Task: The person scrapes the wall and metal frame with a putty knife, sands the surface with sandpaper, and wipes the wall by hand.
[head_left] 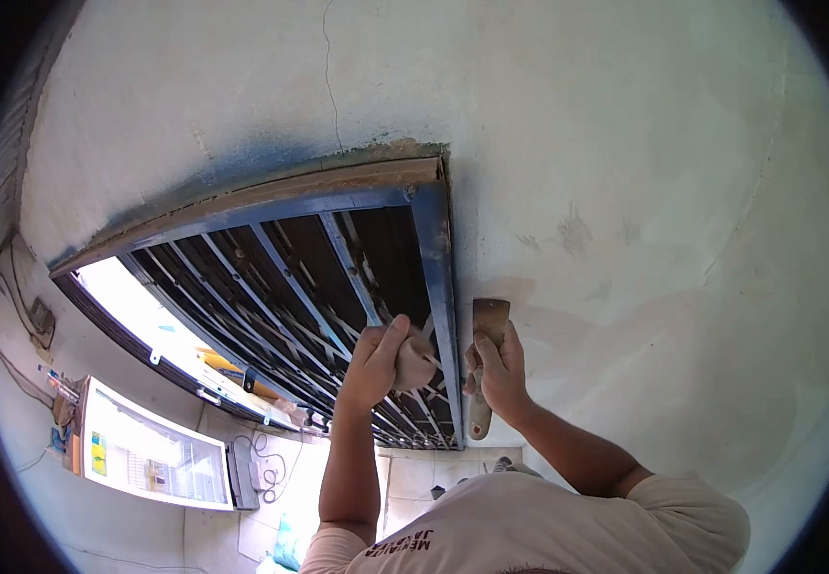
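Note:
My left hand (pixel 373 362) is closed around a beige, folded-looking piece (pixel 414 365), slightly blurred, in front of the barred blue metal frame (pixel 439 277). Just right of the frame's upright edge, my right hand (pixel 501 373) grips a putty knife (pixel 491 318). Its wide brownish blade points up, close to the wall, and its worn handle hangs below the fingers. The two hands are apart. Whether the blade touches the wall I cannot tell.
A pale wall (pixel 625 143) with a thin crack and scuffed patches surrounds the frame. At the lower left stand a lit white display case (pixel 156 450) and a grey box (pixel 242 474) with cables. Floor tiles (pixel 414 478) show below.

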### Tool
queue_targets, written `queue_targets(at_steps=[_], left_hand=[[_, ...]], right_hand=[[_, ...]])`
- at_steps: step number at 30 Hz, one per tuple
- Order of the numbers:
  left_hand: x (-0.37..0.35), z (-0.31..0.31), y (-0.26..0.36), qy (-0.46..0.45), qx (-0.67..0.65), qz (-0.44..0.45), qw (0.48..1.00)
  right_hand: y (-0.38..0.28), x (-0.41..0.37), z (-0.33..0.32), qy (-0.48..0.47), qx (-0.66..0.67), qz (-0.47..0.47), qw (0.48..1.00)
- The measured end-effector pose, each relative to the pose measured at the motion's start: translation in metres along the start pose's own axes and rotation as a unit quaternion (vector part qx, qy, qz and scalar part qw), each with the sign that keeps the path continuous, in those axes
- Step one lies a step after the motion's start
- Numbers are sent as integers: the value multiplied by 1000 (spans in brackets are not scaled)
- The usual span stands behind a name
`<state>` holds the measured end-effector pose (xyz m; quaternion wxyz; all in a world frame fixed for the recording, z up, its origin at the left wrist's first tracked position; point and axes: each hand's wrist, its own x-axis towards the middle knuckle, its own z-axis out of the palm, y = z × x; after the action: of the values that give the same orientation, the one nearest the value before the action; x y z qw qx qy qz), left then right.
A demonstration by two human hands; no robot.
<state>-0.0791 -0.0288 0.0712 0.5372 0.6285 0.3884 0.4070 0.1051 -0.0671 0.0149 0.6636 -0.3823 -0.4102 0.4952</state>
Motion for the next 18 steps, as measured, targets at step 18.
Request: queue_targets(at_steps=[18], left_hand=[[41, 14, 2, 16, 55, 124, 991]], right_hand=[[-18, 2, 5, 6, 48, 82, 995]])
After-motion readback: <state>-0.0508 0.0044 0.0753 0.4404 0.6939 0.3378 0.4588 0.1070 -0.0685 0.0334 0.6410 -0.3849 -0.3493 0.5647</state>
